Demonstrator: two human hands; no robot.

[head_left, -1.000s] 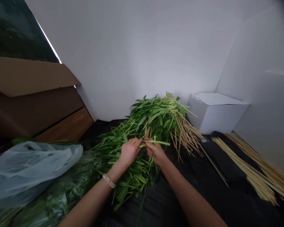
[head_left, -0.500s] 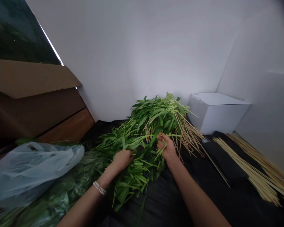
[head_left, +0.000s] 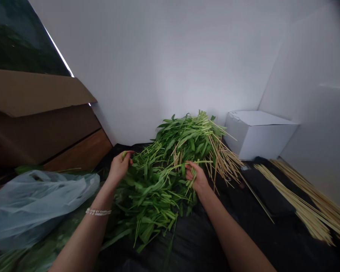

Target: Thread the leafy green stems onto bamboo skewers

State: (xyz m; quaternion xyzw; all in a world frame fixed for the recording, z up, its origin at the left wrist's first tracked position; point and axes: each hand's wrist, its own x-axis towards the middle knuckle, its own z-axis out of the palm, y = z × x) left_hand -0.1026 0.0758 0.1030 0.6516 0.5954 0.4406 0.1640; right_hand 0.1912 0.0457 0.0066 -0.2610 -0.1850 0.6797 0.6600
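Note:
My right hand [head_left: 197, 176] is closed around several light-green stems of leafy greens [head_left: 170, 172] that look like water spinach; their leafy ends trail left over the pile. Off to the left, my left hand [head_left: 120, 166], with a white beaded bracelet [head_left: 98, 212] on the wrist, is raised over the pile's edge. Its fingers pinch a small yellowish-green piece of leaf [head_left: 125, 153]. Loose greens [head_left: 155, 211] lie below and between both hands. Behind them is a heap of greens [head_left: 184, 130] with thin tan sticks [head_left: 223, 160] poking out to the right.
A translucent plastic bag [head_left: 42, 204] lies at left beside a cardboard box [head_left: 39, 94]. At the back right stands a white box [head_left: 262, 132]. Long pale sticks [head_left: 300, 206] lie by a dark flat block [head_left: 268, 190] on black sheeting [head_left: 198, 241]. A white wall rises behind.
My left hand has moved left and up, away from the stems near my right hand, with a small leaf piece in its fingers. My right hand has barely moved and keeps the stems.

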